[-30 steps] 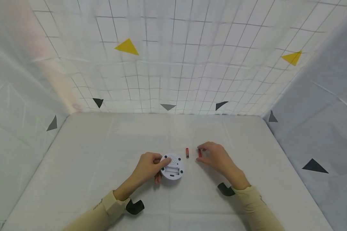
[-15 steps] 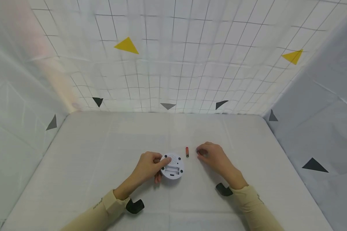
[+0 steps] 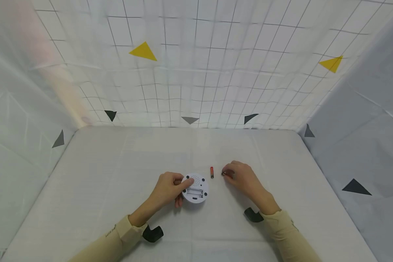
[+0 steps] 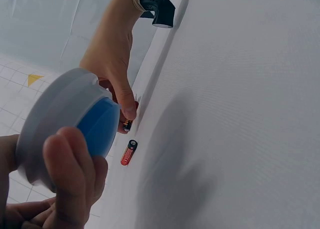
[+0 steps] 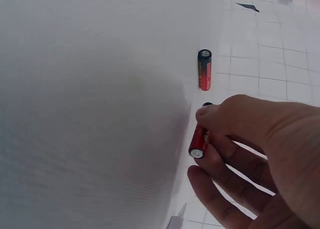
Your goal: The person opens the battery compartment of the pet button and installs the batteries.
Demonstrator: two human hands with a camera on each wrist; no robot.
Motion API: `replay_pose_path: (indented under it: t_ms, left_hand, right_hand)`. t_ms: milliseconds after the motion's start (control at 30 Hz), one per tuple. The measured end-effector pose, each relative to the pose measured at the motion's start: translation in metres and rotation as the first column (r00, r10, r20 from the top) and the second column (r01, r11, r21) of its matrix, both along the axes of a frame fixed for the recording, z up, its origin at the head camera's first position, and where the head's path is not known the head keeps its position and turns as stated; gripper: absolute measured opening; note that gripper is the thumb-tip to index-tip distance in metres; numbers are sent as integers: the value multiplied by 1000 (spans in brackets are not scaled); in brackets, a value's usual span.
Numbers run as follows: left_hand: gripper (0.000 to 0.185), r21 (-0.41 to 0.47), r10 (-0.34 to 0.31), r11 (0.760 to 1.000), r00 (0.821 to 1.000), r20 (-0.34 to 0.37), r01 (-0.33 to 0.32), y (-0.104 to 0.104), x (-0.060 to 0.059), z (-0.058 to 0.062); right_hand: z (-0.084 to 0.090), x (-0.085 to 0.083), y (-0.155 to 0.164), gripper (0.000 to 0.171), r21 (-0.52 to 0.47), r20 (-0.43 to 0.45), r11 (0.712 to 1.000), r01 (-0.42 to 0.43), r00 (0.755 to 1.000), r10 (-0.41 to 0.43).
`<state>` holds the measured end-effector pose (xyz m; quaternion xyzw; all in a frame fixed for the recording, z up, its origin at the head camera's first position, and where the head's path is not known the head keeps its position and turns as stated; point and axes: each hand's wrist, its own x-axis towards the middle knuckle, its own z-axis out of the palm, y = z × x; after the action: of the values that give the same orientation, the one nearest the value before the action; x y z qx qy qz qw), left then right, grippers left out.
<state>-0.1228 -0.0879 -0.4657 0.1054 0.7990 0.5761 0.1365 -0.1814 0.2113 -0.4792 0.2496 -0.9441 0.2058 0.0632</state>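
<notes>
Two bare hands work over a table (image 3: 216, 225) covered in smooth, matte white material with faint creases. The left hand (image 3: 169, 188), left of centre, grips a round white device (image 3: 196, 199) by its left edge, thumb laid flat across the top and fingers curled beneath. The device's upward face looks like hard, smooth plastic: a cluster of small round holes at its far side, four dark round feet near the rim, and an uncovered rectangular compartment with metal contacts toward the near side. Its opposite face, seen from the left wrist, is blue.

To the right, the right hand (image 3: 243, 178) pinches a slim, shiny red battery (image 5: 198, 140) between thumb and fingers, the grip narrow, a silvery end exposed. A matching loose battery (image 3: 212, 172), a red cylinder with a dark near end, lies on the table between the device and the right hand.

Both forearms wear beige sleeves (image 3: 286, 233), with a curved black piece at each wrist. Beyond the table hangs a white, grid-lined sheet (image 3: 190, 76) bearing yellow triangles.
</notes>
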Motion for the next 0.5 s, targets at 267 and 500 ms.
replay_pose_path:
  t_ms: [267,500]
  left_hand:
    - [36,-11,-4,1000,1000,12,4,0,0,0]
    - [37,-15,0,1000,1000,26,0,0,-1,-1]
  right_hand:
    - [13,9,-5,22,-106,-25,993,-56,998,54]
    - [30,21,-17,25,-193,-111,964,-184,980,165]
